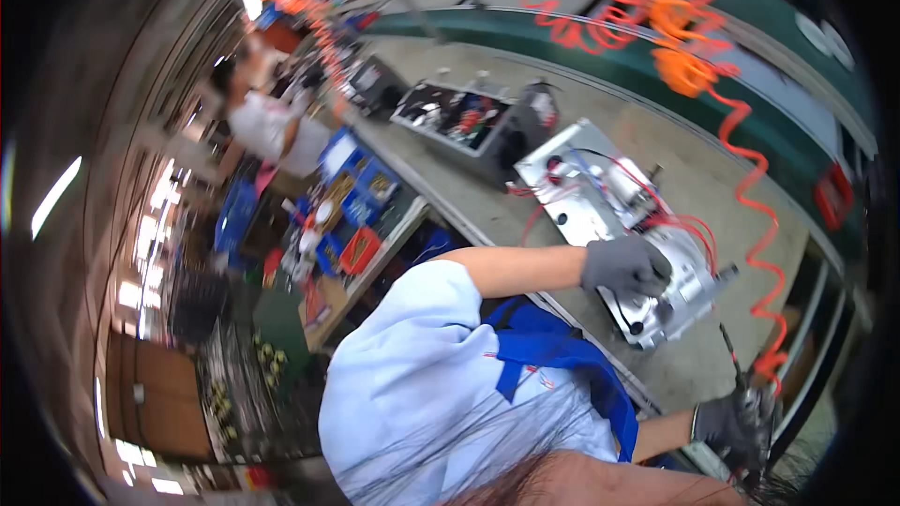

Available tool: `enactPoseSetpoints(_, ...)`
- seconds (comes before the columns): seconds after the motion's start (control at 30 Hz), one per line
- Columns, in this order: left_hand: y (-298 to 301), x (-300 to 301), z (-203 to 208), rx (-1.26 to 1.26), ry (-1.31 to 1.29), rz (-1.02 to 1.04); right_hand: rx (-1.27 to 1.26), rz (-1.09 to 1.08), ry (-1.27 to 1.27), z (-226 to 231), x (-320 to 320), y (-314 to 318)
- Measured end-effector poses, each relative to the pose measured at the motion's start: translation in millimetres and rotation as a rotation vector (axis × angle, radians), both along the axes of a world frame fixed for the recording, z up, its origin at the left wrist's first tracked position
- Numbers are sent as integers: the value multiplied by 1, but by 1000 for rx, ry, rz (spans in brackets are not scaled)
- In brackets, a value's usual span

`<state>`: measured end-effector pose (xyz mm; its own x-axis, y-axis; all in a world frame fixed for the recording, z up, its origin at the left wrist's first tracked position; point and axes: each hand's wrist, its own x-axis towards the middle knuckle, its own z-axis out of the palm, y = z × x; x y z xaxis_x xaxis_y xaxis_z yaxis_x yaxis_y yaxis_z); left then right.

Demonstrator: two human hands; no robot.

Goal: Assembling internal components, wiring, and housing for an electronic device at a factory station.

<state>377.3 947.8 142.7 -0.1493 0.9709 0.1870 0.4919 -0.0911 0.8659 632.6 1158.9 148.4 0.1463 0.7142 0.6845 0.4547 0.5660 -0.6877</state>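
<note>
A silvery metal assembly (614, 197) with a motor-like cylinder and red wires lies on the workbench in front of me. My left hand (626, 265), in a grey glove, is over its near part with the fingers curled together. Whatever those fingers hold, if anything, is hidden. At the lower right, my gloved right hand (736, 426) is closed around an air screwdriver (743, 384), whose thin dark bit points up and away from the bench. An orange-red coiled hose (757, 215) runs down to that tool.
Farther along the bench (487, 215) stands an open dark housing (464, 122) with wiring inside. More coiled hoses (675, 28) hang above. Left of the bench are blue bins (366, 192) and a red bin (360, 250) of small parts. A person (272, 126) in white works at the far left.
</note>
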Motion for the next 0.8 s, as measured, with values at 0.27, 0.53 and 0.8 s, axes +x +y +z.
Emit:
enactPoseSetpoints(0.27,-24,51,47,-180,-1115,331,-524,949,1524,50,-69,-64)
enactPoseSetpoints(0.53,-46,61,28,9,-1279,502,-670,1004,1274,28,-79,-67)
enactPoseSetpoints(0.8,-34,50,51,-213,-1127,450,-482,888,1293,31,-60,-75)
